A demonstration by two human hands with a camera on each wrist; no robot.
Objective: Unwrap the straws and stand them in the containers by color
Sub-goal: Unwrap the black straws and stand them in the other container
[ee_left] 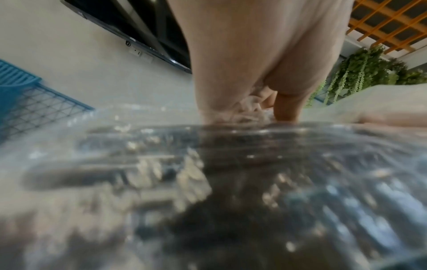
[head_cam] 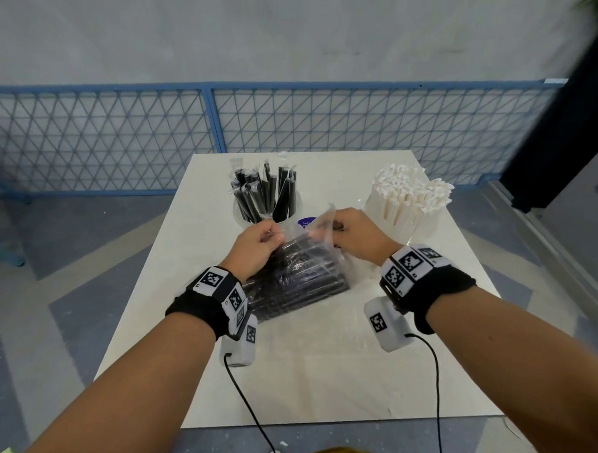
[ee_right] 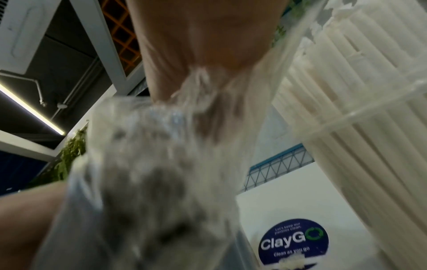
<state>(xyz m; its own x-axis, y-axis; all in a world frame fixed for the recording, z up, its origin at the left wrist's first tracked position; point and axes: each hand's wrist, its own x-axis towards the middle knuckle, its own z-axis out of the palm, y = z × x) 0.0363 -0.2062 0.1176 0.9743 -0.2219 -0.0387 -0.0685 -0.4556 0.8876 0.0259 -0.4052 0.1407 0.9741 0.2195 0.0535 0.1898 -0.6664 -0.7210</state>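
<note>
A clear plastic bag packed with black straws lies on the white table, its open far end lifted. My left hand pinches the left side of the bag's mouth. My right hand pinches the right side, and a flap of film stands up between them. In the left wrist view the bag fills the lower frame under my fingers. In the right wrist view the film bunches at my grip. A clear container of black straws stands behind, and a container of white straws at the right.
A round blue sticker lies on the table between the two containers, also visible as the sticker in the right wrist view. A blue mesh fence runs behind the table. Cables hang from both wrist cameras over the near table edge.
</note>
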